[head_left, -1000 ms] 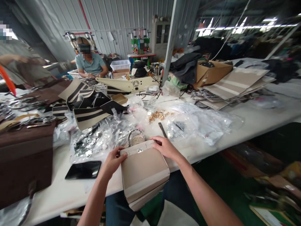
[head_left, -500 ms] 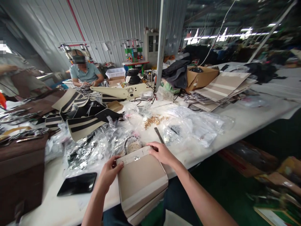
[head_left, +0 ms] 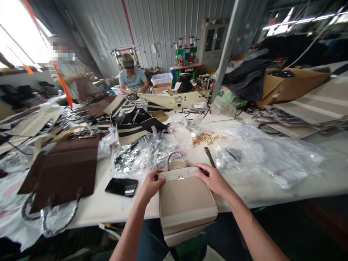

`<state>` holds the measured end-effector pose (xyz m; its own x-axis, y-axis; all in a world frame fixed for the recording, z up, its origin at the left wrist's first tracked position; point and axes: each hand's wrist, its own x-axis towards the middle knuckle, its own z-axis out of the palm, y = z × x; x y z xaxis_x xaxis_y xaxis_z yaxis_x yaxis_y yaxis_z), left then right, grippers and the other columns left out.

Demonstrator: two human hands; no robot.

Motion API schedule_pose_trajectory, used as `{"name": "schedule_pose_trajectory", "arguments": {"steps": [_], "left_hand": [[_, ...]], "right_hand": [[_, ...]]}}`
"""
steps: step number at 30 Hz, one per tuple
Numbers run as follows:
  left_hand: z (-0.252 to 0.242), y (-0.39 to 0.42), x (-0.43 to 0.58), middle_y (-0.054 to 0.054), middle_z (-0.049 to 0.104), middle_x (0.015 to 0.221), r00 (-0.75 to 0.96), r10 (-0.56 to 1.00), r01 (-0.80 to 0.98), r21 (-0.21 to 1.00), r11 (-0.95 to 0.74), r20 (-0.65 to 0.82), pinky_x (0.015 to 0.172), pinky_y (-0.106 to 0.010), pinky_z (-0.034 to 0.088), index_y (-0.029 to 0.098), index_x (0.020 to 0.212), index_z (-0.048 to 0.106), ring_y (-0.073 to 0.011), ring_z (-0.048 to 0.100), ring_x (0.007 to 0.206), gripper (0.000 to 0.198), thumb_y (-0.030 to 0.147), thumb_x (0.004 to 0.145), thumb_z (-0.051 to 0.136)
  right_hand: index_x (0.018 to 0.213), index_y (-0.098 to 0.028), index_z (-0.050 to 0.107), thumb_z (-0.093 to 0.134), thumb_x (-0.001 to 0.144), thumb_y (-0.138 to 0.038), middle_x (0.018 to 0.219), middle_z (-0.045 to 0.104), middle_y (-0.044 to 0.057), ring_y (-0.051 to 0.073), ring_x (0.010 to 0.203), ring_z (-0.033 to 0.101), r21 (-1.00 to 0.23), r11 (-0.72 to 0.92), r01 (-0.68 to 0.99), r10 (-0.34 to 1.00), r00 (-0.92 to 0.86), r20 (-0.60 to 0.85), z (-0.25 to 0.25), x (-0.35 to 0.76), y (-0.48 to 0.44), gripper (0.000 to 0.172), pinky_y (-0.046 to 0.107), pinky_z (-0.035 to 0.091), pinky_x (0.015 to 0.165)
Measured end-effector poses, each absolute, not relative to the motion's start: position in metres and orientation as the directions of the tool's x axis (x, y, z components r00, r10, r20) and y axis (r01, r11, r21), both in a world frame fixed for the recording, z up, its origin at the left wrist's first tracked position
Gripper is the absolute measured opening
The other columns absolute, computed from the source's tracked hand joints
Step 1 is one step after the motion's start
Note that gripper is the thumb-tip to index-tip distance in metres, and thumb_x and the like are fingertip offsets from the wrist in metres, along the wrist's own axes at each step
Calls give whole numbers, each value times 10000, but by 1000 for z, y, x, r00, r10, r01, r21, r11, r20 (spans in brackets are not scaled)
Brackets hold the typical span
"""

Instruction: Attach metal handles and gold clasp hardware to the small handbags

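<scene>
An unfinished handbag point(head_left: 186, 199), beige side up, lies over the table's front edge and hangs toward my lap. A small shiny metal fitting point(head_left: 181, 177) sits in the pale strip along its far edge, and a curved handle point(head_left: 174, 155) shows just beyond. My left hand point(head_left: 152, 185) grips the far left corner, thumb on top and fingers partly hidden beneath. At the far right corner, my right hand point(head_left: 210, 177) holds the same edge, thumb on top. A dark flat metal tool point(head_left: 209, 156) lies just past my right hand.
A black phone point(head_left: 121, 187) lies to the left, beside a brown handbag point(head_left: 67, 168) with wrapped handles. Plastic bags point(head_left: 272, 152), gold-coloured hardware point(head_left: 205, 139) and striped panels point(head_left: 132, 132) lie beyond. One person point(head_left: 133, 78) sits across the table; another point(head_left: 72, 72) stands at the left.
My view has swung left, so the scene sits farther right and the brown handbag shows more fully. Both hands keep their hold on the unfinished handbag's far corners.
</scene>
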<state>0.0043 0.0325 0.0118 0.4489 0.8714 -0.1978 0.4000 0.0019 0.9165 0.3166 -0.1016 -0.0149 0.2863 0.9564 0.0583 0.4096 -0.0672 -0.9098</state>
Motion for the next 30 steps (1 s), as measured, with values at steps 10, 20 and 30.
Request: {"name": "schedule_pose_trajectory", "arguments": {"steps": [10, 20, 30], "left_hand": [[19, 27, 7, -24, 660, 869, 423, 879, 405, 914, 35, -221, 779, -330, 463, 140, 1238, 784, -229, 612, 844, 542, 421, 776, 756], [9, 29, 5, -21, 671, 873, 424, 883, 398, 917, 18, -201, 773, -334, 470, 150, 1235, 789, -232, 625, 833, 539, 449, 789, 751], [6, 29, 5, -16, 672, 859, 434, 880, 364, 931, 24, -193, 769, -329, 453, 145, 1218, 780, -222, 607, 826, 469, 382, 815, 742]], "right_hand": [[1492, -286, 748, 752, 965, -562, 1497, 752, 87, 333, 1291, 757, -903, -171, 394, 959, 279, -60, -8, 323, -102, 595, 488, 606, 1166], [1481, -261, 749, 742, 999, -505, 1481, 762, 95, 298, 1250, 773, -878, -148, 455, 969, 245, -36, -2, 323, -103, 540, 444, 639, 1117], [1117, -225, 840, 602, 1107, -314, 1187, 819, 89, 259, 1116, 747, -544, 178, 820, 858, 142, 494, 71, 287, -24, 254, 385, 585, 1039]]}}
